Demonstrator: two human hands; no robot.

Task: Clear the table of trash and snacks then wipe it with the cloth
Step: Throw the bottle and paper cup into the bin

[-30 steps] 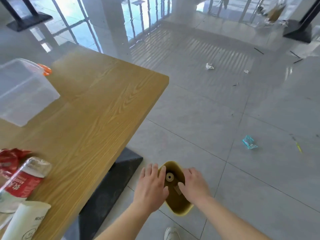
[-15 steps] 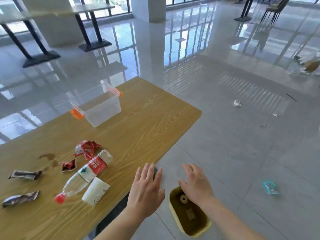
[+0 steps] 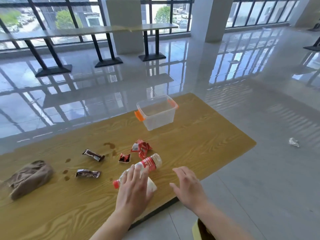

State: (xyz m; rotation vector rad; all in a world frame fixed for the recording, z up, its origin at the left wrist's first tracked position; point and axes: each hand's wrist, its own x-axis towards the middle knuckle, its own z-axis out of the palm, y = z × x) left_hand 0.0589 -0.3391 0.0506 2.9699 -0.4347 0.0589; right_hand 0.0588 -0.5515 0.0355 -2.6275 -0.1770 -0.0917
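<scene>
Since half a sec ago both hands have come up from the yellow bin (image 3: 199, 231) on the floor and over the surface (image 3: 199, 141); view has tilted up too, so the bin now only peeks in at the bottom edge. Left hand (image 3: 134, 189) is spread flat, fingers apart, lying over the neck end of the plastic bottle (image 3: 149, 164) and covering most of the white paper cup (image 3: 152, 185) just beside it; touching or hovering, can't tell, but not closed on anything. Right hand (image 3: 187, 183) is open, fingers splayed, over the surface edge, holding nothing. Bottle lies on its side, looks empty, so prob. light, thin-walled, crushable and apt to roll; best taken round the labelled middle. Cup is soft paper, dents easily. Red wrapper (image 3: 141, 148), small red scrap (image 3: 124, 158) and two dark snack packs (image 3: 93, 155) (image 3: 88, 173) are flimsy, pinch-pick jobs. Brown cloth (image 3: 29, 177) is limp, far left; clear tub (image 3: 156, 112) stands well apart.
</scene>
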